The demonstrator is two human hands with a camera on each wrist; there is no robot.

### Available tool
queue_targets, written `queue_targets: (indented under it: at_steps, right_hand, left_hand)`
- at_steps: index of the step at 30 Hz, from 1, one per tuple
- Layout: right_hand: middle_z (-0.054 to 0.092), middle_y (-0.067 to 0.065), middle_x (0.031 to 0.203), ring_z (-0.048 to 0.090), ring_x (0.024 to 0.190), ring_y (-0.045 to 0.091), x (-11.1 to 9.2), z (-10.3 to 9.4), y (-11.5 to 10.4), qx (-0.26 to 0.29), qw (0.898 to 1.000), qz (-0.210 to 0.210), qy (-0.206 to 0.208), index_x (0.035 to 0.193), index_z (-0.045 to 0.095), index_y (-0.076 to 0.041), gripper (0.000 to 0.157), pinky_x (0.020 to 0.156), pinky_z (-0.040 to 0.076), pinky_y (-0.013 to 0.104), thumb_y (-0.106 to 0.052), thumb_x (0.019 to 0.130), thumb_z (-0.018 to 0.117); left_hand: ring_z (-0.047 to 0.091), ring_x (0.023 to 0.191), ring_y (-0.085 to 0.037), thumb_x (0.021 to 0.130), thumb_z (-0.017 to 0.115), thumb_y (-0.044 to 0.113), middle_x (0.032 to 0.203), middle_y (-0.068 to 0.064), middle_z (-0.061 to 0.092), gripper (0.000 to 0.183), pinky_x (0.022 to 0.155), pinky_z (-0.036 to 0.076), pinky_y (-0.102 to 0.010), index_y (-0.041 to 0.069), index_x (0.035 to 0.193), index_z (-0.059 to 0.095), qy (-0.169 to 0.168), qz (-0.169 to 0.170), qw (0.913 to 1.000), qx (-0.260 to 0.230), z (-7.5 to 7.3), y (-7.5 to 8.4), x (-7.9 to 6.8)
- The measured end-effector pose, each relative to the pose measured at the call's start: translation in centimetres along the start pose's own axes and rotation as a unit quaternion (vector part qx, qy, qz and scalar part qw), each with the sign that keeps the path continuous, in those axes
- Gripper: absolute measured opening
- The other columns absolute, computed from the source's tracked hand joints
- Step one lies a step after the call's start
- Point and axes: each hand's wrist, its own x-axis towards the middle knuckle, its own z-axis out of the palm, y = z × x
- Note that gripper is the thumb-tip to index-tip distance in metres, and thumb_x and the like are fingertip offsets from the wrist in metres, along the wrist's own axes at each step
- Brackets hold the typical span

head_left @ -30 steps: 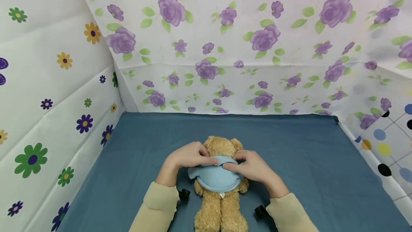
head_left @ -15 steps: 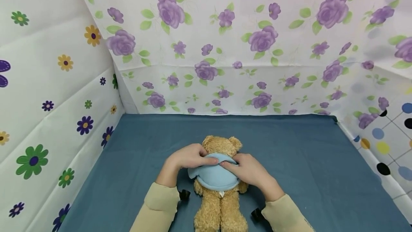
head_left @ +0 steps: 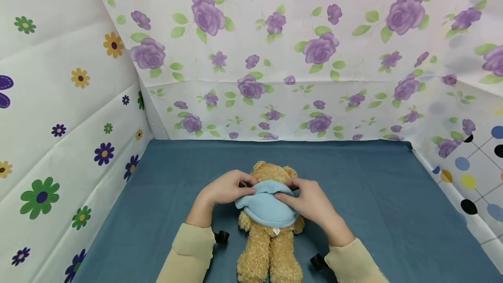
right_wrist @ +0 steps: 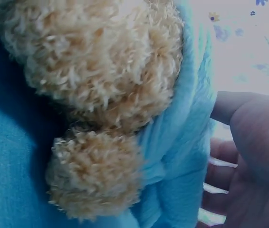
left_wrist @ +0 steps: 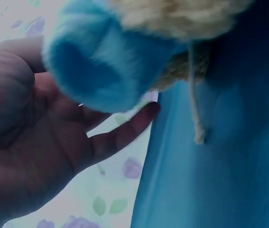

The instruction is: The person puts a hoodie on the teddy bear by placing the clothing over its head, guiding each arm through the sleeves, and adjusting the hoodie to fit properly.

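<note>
A tan, curly-furred teddy bear (head_left: 257,252) lies with its head away from me and no face showing. A light blue fleece garment (head_left: 267,211) covers its upper body. At the garment's left upper edge, my left hand (head_left: 225,189) pinches the fabric between thumb and fingers. My right hand (head_left: 312,200) pinches the same edge on the right, near the bear's neck. In the left wrist view, an unfilled blue sleeve (left_wrist: 96,61) hangs beside the palm, with a pale cord (left_wrist: 195,99) near it. The right wrist view shows the bear's round paw (right_wrist: 96,173) poking out below the fabric.
A dark blue cloth (head_left: 188,156) covers the table under the bear. Flowered white sheets (head_left: 251,56) rise at the back and on the left, with a dotted sheet (head_left: 483,178) at the right. Black wrist camera mounts (head_left: 222,237) sit below each wrist.
The garment's upper edge has shifted up toward the bear's head. Both hands have moved slightly away from me, the right one also a little rightward, and the bear's upper body has shifted with them.
</note>
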Motion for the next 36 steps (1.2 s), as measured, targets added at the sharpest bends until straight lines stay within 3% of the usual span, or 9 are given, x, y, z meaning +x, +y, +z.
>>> queue_targets:
  at_steps: [5,9,12,18,27,36]
  right_hand:
    - [0.069,-0.009,0.096,0.064,0.073,0.009,0.0,-0.1,0.0,-0.009,0.998,-0.054,-0.025,0.100,0.077,-0.026,0.014,0.060,0.052,0.031,-0.040,0.102,0.076]
    - [0.060,-0.010,0.084,0.053,0.068,0.009,0.0,0.1,-0.1,-0.034,0.995,-0.083,-0.046,0.084,0.070,-0.027,0.024,0.061,0.044,0.030,-0.041,0.104,0.073]
    - [0.055,-0.008,0.077,0.048,0.066,0.011,0.0,0.2,-0.3,-0.044,0.994,-0.090,-0.046,0.077,0.064,-0.026,0.033,0.062,0.041,0.030,-0.041,0.104,0.073]
    - [0.062,-0.008,0.081,0.056,0.063,0.011,0.0,0.5,-0.1,-0.001,0.999,-0.038,-0.032,0.087,0.073,-0.025,0.019,0.056,0.047,0.030,-0.036,0.102,0.077]
    - [0.059,-0.001,0.080,0.054,0.063,0.015,-0.1,0.3,-0.1,0.010,0.999,0.003,-0.033,0.098,0.064,-0.017,0.021,0.058,0.044,0.031,-0.034,0.103,0.076]
    - [0.057,0.001,0.086,0.055,0.071,0.017,-0.2,0.1,-0.5,0.012,0.999,0.029,-0.022,0.108,0.059,-0.016,0.026,0.066,0.043,0.035,-0.034,0.103,0.076]
  left_hand:
    - [0.053,0.066,-0.012,0.108,0.064,0.008,0.084,0.004,0.064,0.018,0.067,0.045,-0.032,0.010,0.097,0.078,0.000,-0.001,0.9999,0.015,0.8,0.5,0.6]
    - [0.044,0.060,-0.013,0.108,0.063,0.004,0.077,0.002,0.058,0.027,0.063,0.039,-0.032,0.012,0.084,0.072,-0.023,-0.025,0.9992,0.019,1.1,0.5,0.5]
    - [0.048,0.059,-0.013,0.106,0.066,0.004,0.080,0.001,0.067,0.026,0.061,0.041,-0.032,0.015,0.086,0.078,-0.018,-0.038,0.9984,0.037,1.3,0.5,0.5]
    - [0.069,0.075,-0.008,0.101,0.075,0.008,0.099,-0.001,0.079,0.013,0.068,0.057,-0.029,0.012,0.105,0.086,0.027,-0.038,0.9966,0.068,1.2,0.9,0.6]
    - [0.068,0.071,-0.008,0.100,0.078,0.011,0.095,0.007,0.078,0.010,0.065,0.055,-0.030,0.016,0.105,0.085,0.057,0.002,0.9956,0.074,0.9,0.7,0.6]
    - [0.071,0.079,-0.019,0.097,0.083,0.016,0.088,0.011,0.074,0.005,0.068,0.056,-0.034,0.020,0.100,0.084,0.092,-0.033,0.9947,0.033,1.0,0.8,0.6]
